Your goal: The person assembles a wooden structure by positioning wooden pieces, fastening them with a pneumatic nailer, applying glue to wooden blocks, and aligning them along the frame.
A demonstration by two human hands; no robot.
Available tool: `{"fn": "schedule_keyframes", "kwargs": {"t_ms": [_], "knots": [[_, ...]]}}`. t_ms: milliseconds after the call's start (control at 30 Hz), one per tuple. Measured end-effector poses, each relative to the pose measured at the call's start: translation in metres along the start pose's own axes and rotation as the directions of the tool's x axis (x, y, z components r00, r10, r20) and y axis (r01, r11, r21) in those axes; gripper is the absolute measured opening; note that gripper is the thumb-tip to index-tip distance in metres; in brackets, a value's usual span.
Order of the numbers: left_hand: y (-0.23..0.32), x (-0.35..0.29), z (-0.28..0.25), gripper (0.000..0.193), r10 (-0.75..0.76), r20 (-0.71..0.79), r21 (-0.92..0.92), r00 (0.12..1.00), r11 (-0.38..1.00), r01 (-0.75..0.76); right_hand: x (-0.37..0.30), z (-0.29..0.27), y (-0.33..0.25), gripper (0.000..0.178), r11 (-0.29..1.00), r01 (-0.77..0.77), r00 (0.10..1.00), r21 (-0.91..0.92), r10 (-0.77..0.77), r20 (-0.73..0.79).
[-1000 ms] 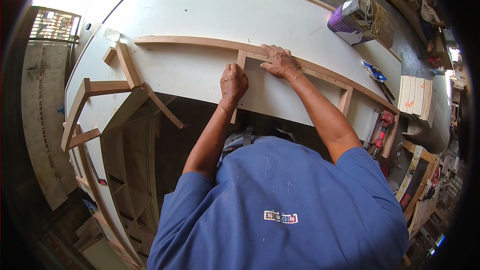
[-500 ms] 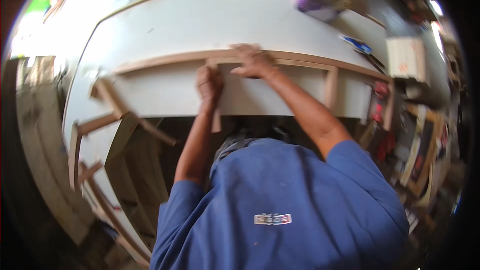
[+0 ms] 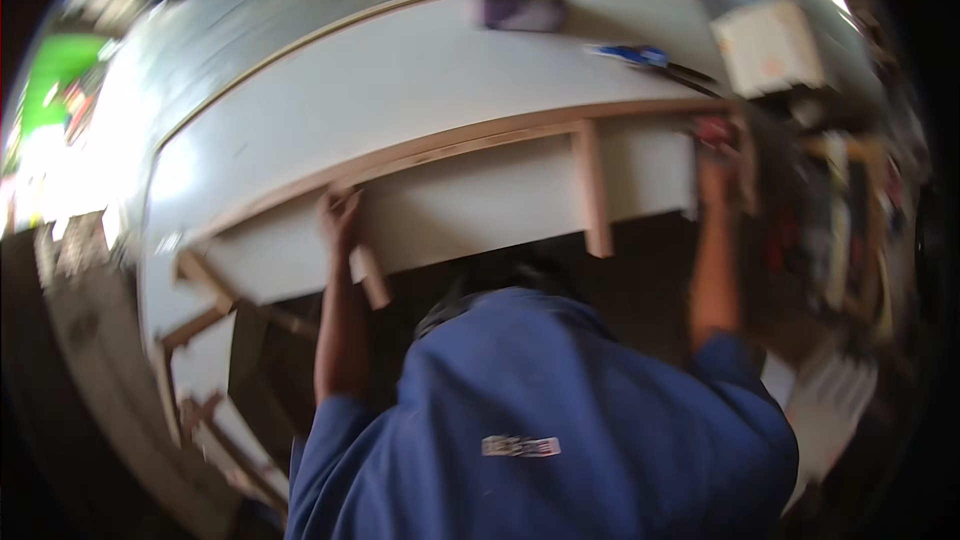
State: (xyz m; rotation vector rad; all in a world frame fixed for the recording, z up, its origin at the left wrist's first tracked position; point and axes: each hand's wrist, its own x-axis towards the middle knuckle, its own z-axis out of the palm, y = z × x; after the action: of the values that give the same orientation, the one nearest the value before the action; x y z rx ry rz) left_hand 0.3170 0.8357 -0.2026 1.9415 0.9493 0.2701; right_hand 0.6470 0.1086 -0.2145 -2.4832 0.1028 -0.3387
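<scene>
A long wooden rail [image 3: 440,143] runs across the white board [image 3: 330,90], with short crosspieces meeting its near side. At the left crosspiece [image 3: 374,280], my left hand [image 3: 342,220] is closed around the wood close to where it meets the rail. A second crosspiece [image 3: 590,185] stands farther right, untouched. My right hand [image 3: 714,177] is at a red tool [image 3: 713,130] near the rail's right end; it covers the tool's lower part. Motion blur hides whether those fingers are wrapped round it.
A blue-handled tool [image 3: 640,55] lies beyond the rail. A purple box [image 3: 522,12] stands at the board's far edge, and a pale block [image 3: 770,45] at the far right. More joined wooden strips [image 3: 195,325] hang over the board's left corner.
My right hand has left the rail beside my left hand and moved right to the red tool. My left hand stays at the left crosspiece. The whole view has turned.
</scene>
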Motion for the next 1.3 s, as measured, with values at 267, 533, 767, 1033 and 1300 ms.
{"fn": "schedule_keyframes", "kwargs": {"t_ms": [267, 533, 767, 1033, 1300], "knots": [[0.029, -0.006, -0.019, 0.075, -0.175, 0.132, 0.27, 0.976, 0.953, 0.134, 0.025, -0.001, 0.14, 0.041, 0.918, -0.3, 0.878, -0.258, 0.371, 0.301], [0.029, -0.005, -0.016, 0.079, -0.116, 0.092, 0.169, 0.989, 0.981, 0.099, 0.051, -0.079, 0.075, 0.039, 0.937, -0.209, 0.871, -0.28, 0.309, 0.383], [0.021, -0.017, -0.037, 0.09, -0.122, 0.072, 0.107, 0.99, 0.988, 0.114, -0.032, -0.151, -0.116, 0.047, 0.959, -0.274, 0.896, -0.078, 0.284, 0.342], [0.029, -0.025, -0.015, 0.079, -0.081, 0.083, 0.242, 0.993, 0.969, 0.059, -0.14, -0.103, -0.448, 0.034, 0.901, -0.433, 0.546, -0.016, 0.276, 0.791], [0.01, -0.027, 0.002, 0.056, 0.077, -0.033, 0.2, 0.996, 0.977, -0.069, -0.181, 0.031, -0.628, 0.026, 0.955, -0.288, 0.16, -0.075, 0.125, 0.979]]}}
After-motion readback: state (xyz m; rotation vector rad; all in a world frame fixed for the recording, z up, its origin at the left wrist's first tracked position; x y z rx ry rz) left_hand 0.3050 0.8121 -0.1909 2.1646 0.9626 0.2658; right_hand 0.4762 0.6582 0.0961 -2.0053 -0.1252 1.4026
